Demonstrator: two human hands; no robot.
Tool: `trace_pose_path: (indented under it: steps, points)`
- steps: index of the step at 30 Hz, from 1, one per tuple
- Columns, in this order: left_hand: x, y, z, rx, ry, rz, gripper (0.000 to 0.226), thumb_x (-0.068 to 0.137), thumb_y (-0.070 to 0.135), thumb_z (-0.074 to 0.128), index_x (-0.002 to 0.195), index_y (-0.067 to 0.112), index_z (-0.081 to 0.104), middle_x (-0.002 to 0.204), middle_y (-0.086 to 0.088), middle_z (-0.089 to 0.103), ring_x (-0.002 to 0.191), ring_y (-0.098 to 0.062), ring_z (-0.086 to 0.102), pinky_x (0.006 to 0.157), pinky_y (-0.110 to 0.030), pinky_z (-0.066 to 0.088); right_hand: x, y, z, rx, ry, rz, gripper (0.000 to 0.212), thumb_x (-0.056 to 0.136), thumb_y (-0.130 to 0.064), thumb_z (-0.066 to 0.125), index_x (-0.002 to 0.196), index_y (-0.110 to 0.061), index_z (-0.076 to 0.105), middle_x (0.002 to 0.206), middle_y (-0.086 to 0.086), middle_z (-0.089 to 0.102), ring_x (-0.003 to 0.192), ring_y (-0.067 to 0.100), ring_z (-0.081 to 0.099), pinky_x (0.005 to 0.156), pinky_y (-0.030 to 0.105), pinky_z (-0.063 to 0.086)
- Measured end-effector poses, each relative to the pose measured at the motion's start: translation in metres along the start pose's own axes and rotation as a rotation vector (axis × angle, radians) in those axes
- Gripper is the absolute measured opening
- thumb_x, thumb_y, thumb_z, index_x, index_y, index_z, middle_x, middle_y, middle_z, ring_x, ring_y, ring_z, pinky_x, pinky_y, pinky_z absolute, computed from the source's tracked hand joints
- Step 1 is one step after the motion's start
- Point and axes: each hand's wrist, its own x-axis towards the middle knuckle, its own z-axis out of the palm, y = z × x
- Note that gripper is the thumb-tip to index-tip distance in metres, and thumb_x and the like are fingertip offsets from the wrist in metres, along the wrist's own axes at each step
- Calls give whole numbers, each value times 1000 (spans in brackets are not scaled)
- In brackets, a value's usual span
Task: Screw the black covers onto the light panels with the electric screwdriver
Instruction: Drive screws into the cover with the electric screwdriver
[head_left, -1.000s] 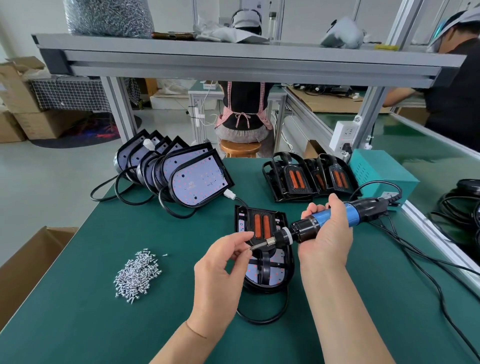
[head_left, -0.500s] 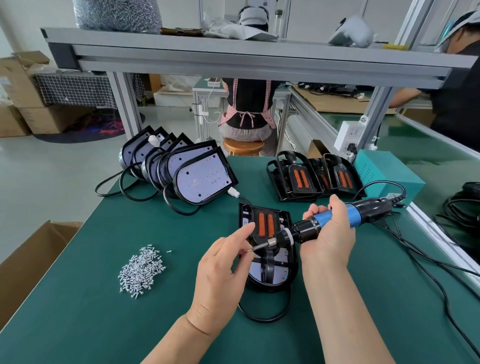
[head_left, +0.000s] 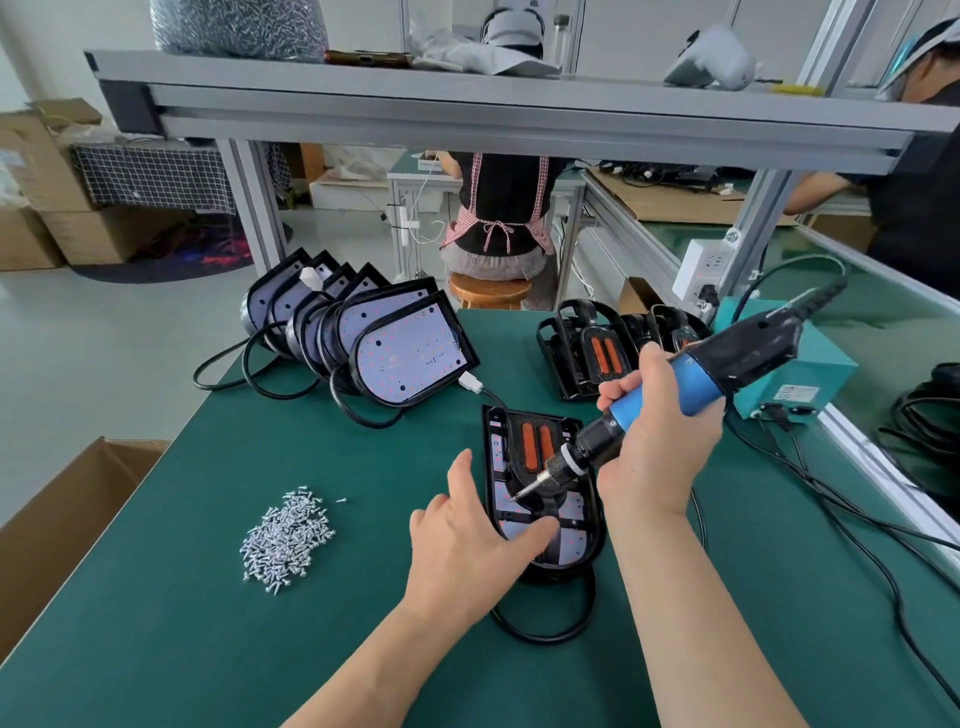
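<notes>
Right hand clenched around the blue grip of the black-and-blue corded electric screwdriver, tool tilted, bit pointing down toward 8 o'clock with its tip touching the flat light panel with fitted black plastic cover and two orange strips lying at mid-table. Left hand released, fingers spread flat, thumb pressed on the panel's near rounded end at 6 o'clock of the bit tip. Black cable looped just below that panel. Loose heap of small silver screws on the green table mat, well apart at 9 o'clock of the panel. Row of uncovered white LED panels in black frames leaning at 11 o'clock. Covered black panels stacked at 1 o'clock, beside a teal metal power box.
</notes>
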Motion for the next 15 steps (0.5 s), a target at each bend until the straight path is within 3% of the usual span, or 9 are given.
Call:
trace_pose_path:
  steps: [4,10,15]
  points:
    - [-5,2,6,59,27,-4,133,49,93,42,155,25,2,109,15,56,112,-16,47,98,-33,26,-7,1,6,-64,-100,-57,17,91,-12,69,96,-11,52,58,-2,58,52,19,60,54,29,52]
    - [-4,5,15,78,83,3,133,48,92,42,155,20,11,113,14,59,114,-15,48,95,-29,21,-11,1,11,-111,-182,-92,19,90,-9,70,97,-8,52,60,2,57,49,19,59,53,28,52]
    - [-4,4,18,60,125,31,125,51,86,44,154,19,19,105,19,56,110,-14,51,90,-25,18,-14,4,11,-118,-213,-80,28,85,-17,71,104,-4,54,62,5,58,49,21,60,53,28,52]
